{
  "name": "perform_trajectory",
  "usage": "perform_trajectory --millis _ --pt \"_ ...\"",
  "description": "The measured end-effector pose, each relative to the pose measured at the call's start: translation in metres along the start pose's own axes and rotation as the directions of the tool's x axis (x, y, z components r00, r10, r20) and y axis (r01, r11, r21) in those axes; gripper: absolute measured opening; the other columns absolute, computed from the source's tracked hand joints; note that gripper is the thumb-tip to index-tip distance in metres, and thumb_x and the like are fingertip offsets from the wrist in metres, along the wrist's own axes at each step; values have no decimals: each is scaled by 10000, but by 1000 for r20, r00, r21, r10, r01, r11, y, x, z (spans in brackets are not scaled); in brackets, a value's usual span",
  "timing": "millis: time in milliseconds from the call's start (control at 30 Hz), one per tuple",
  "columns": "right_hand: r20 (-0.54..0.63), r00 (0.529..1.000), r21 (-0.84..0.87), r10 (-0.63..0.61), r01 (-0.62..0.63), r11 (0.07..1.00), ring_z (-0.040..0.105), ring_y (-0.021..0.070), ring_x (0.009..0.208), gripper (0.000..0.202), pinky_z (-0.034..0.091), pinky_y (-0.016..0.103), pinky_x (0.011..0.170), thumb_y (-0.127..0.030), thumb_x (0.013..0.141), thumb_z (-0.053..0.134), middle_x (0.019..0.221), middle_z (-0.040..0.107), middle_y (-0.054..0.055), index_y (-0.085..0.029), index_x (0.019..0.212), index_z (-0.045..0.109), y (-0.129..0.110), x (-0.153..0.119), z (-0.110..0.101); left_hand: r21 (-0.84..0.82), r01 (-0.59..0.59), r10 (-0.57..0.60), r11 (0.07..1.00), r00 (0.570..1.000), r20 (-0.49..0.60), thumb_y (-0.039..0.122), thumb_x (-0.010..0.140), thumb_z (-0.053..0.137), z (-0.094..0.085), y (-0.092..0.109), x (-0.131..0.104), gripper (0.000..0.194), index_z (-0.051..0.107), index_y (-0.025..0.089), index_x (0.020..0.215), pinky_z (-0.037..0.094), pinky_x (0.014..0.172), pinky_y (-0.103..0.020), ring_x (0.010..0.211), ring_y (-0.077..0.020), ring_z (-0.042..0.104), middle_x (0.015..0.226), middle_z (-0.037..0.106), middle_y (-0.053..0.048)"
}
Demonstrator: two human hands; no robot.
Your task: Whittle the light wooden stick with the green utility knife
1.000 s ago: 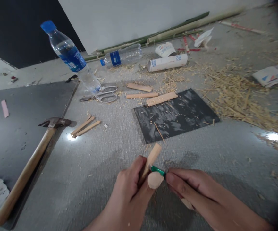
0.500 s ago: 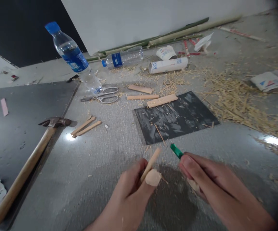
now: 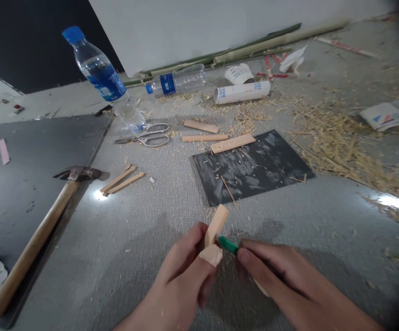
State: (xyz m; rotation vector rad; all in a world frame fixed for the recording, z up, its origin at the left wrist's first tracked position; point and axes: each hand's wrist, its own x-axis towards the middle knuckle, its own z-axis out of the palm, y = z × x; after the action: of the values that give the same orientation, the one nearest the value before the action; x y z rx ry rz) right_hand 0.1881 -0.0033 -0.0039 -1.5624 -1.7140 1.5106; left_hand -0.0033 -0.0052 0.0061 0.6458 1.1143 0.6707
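My left hand point(image 3: 185, 271) is closed around a short, flat strip of pale wood point(image 3: 217, 223), its upper end sticking up above the fingers. Beige tape point(image 3: 211, 253) wraps the tip of the left thumb. In my right hand point(image 3: 278, 271) is a slim carving tool point(image 3: 228, 245) with a green front part; a pale piece of it seems to show below the palm. The green end meets the strip's right side, just above the taped thumb. Its cutting edge is too small to make out. Both hands are over the grey floor covering.
Beyond the hands lies a scuffed black sheet point(image 3: 254, 170) with a wood strip point(image 3: 233, 143) on its edge. Scissors point(image 3: 153, 139) and an upright water bottle point(image 3: 104, 82) are farther left. A claw hammer point(image 3: 43, 236) lies at left, thin sticks point(image 3: 125, 183) beside it, shavings point(image 3: 351, 142) at right.
My right hand has moved left and down, bringing the green tool from apart to against the wood strip. The left hand has turned the strip so its broad face shows.
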Motion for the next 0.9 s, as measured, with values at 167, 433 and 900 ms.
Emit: perform_trajectory --millis 167,433,900 --pt "186 983 115 12 -34 993 691 191 832 349 547 272 773 -482 1045 469 826 720 6 -287 995 754 -7 3 -5 -13 17 -17 1000 999 29 432 888 656 0 5 2 261 548 199 844 275 482 -225 541 -93 336 650 428 56" --pt "119 989 77 86 -95 993 690 255 989 453 548 338 847 -616 1000 452 1011 766 54 -302 1050 774 -5 -1 -3 -108 80 -72 991 994 77 422 841 711 -1 4 4 287 538 198 893 133 457 -233 509 -74 163 618 308 94" --pt "58 990 103 129 -135 986 510 163 625 535 442 257 542 -651 993 432 697 580 13 -231 750 659 2 -1 -2 292 -123 129 948 992 -1 604 956 574 -3 -3 7 461 448 207 760 210 515 -252 599 -103 224 668 273 70"
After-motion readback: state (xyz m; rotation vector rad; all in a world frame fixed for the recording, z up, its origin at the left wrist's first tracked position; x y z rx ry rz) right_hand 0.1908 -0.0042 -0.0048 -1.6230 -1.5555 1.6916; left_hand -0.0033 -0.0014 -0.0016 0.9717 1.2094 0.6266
